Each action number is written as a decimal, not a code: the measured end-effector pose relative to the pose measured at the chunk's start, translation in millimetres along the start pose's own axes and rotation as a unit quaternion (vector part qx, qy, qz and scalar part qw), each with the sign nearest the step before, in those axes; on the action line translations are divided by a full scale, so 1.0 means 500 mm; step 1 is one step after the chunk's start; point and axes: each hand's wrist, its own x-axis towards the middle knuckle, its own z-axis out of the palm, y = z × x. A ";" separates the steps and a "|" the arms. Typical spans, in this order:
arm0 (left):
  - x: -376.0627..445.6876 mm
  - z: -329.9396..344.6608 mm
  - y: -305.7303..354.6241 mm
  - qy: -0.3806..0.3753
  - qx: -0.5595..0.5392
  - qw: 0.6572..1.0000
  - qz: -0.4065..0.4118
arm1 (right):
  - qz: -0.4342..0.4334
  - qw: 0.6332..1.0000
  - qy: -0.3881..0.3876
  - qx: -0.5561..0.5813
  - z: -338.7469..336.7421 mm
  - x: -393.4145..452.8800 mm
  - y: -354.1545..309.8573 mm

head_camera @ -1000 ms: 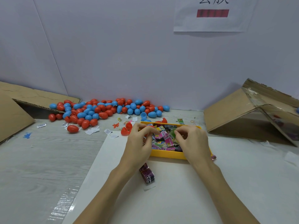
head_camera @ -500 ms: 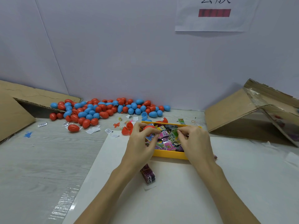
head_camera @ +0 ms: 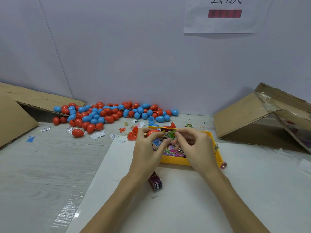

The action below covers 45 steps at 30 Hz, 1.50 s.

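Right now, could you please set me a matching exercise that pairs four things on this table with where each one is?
Things:
1. yellow tray
2. dark packet
3. green packet
4. red egg half

Places:
A. gripped in the left hand
B. pinched by the right hand
C. on the white sheet, by the left wrist
D. beneath both hands, holding colourful packets

Pairs: 1-D, 2-C, 3-B, 4-A.

Bright even light, soft shadows, wide-angle edge bending.
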 end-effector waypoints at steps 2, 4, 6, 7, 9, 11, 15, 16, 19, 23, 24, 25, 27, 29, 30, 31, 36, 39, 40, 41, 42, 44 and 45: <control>0.002 -0.002 0.003 0.015 -0.029 0.999 -0.012 | 0.013 0.999 -0.011 0.045 0.002 -0.001 -0.005; 0.007 -0.006 0.007 0.023 -0.063 0.997 -0.028 | 0.032 0.996 -0.019 0.081 0.004 0.000 -0.007; 0.011 -0.011 0.007 0.021 -0.075 0.996 -0.041 | 0.049 0.995 -0.027 0.078 0.005 0.000 -0.006; 0.012 -0.014 0.006 0.018 -0.072 0.997 -0.037 | 0.046 0.997 -0.030 0.045 0.005 0.000 -0.004; 0.012 -0.018 0.003 0.016 -0.043 0.999 -0.003 | 0.001 0.997 -0.048 -0.060 0.001 -0.003 -0.006; 0.010 -0.021 -0.001 0.016 0.025 0.998 0.058 | -0.059 0.988 -0.082 -0.117 0.000 -0.005 -0.012; 0.007 -0.020 -0.002 -0.010 0.119 0.985 0.128 | -0.078 0.981 -0.093 -0.152 0.010 -0.011 -0.017; 0.007 -0.020 -0.001 -0.018 0.121 0.984 0.129 | -0.072 0.981 -0.089 -0.154 0.011 -0.011 -0.016; 0.007 -0.022 -0.001 -0.034 0.098 0.987 0.123 | -0.044 0.986 -0.071 -0.142 0.007 -0.009 -0.014; 0.009 -0.028 0.006 -0.025 0.008 0.995 0.094 | 0.034 0.995 -0.025 -0.091 -0.006 -0.001 -0.006; 0.009 -0.030 0.008 -0.022 -0.016 0.996 0.090 | 0.057 0.996 -0.010 -0.066 -0.010 0.001 -0.002; 0.010 -0.031 0.010 -0.021 -0.036 0.995 0.086 | 0.080 0.996 0.003 -0.035 -0.014 0.006 0.001; 0.010 -0.031 0.015 -0.032 -0.083 0.995 0.056 | 0.120 0.992 0.018 0.017 -0.018 0.010 0.003; 0.006 -0.028 0.022 -0.056 -0.141 0.988 -0.001 | 0.135 0.990 0.025 0.029 -0.017 0.010 0.006; 0.006 -0.026 0.024 -0.065 -0.150 0.986 -0.011 | 0.139 0.989 0.026 0.034 -0.016 0.009 0.005; 0.005 -0.023 0.024 -0.070 -0.141 0.988 -0.004 | 0.142 0.989 0.026 0.041 -0.014 0.008 0.004; 0.002 -0.020 0.026 -0.075 -0.124 0.989 0.026 | 0.140 0.988 0.018 0.060 -0.006 0.001 -0.004; 0.003 -0.020 0.024 -0.062 -0.116 0.991 0.033 | 0.140 0.988 0.017 0.069 -0.003 -0.002 -0.008; 0.003 -0.019 0.022 -0.058 -0.112 0.991 0.035 | 0.136 0.988 0.014 0.068 -0.003 -0.003 -0.009; 0.002 -0.018 0.022 -0.055 -0.111 0.992 0.036 | 0.133 0.989 0.008 0.069 -0.003 -0.003 -0.010; 0.002 -0.017 0.022 -0.052 -0.113 0.992 0.034 | 0.132 0.988 -0.003 0.073 -0.002 -0.003 -0.010; 0.002 -0.017 0.023 -0.044 -0.134 0.990 0.021 | 0.137 0.986 -0.026 0.092 -0.002 -0.002 -0.008; 0.002 -0.018 0.023 -0.040 -0.149 0.988 0.013 | 0.144 0.983 -0.033 0.106 -0.002 -0.001 -0.007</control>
